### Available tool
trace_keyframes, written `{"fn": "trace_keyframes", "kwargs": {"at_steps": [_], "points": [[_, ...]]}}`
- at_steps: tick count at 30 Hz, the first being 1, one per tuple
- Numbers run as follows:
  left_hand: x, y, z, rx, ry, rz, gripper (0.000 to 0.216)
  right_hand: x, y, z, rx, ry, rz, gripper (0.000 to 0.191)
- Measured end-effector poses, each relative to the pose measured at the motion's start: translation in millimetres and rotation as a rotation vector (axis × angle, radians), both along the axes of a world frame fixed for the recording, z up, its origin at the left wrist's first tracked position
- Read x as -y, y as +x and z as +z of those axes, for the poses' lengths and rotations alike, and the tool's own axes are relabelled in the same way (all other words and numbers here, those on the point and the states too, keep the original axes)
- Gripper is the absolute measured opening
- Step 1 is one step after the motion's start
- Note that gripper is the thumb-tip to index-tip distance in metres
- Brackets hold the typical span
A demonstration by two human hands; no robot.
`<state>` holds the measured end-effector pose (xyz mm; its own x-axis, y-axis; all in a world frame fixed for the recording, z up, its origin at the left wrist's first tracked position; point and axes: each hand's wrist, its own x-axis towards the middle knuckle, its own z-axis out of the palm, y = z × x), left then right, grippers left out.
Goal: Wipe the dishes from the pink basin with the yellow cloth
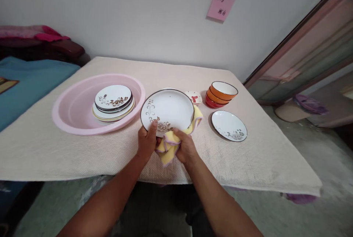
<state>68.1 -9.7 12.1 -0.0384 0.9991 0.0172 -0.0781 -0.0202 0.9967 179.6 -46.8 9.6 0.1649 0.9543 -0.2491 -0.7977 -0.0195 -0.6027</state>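
A white plate with a dark rim and brown flower pattern is held up over the front of the table, its face tilted toward me. My left hand grips its lower left edge, thumb on the face. At the lower right edge, my right hand is closed on a yellow cloth with purple edging, pressed against the plate. Part of the cloth shows behind the plate's right side. The fingers under the plate are hidden.
To the left, a pink basin holds a stack of plates. On the right are stacked orange and red bowls, a flower-patterned plate and a small white item with a red mark. A pink note hangs on the wall.
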Motion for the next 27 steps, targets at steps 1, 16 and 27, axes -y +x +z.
{"fn": "trace_keyframes", "kwargs": {"at_steps": [1, 16, 27], "points": [[2.5, 3.6, -0.9, 0.033, -0.004, 0.048, 0.032, 0.2, -3.0, -0.5, -0.007, -0.004, 0.032, 0.039], [-9.3, -14.6, 4.8, -0.018, -0.079, -0.555, 0.036, -3.7, 29.7, 5.7, 0.336, -0.058, 0.072, 0.041], [-17.4, -19.4, -6.1, 0.033, -0.167, -0.267, 0.045, -3.5, 77.9, 11.3, 0.53, -0.195, -0.306, 0.043]]}}
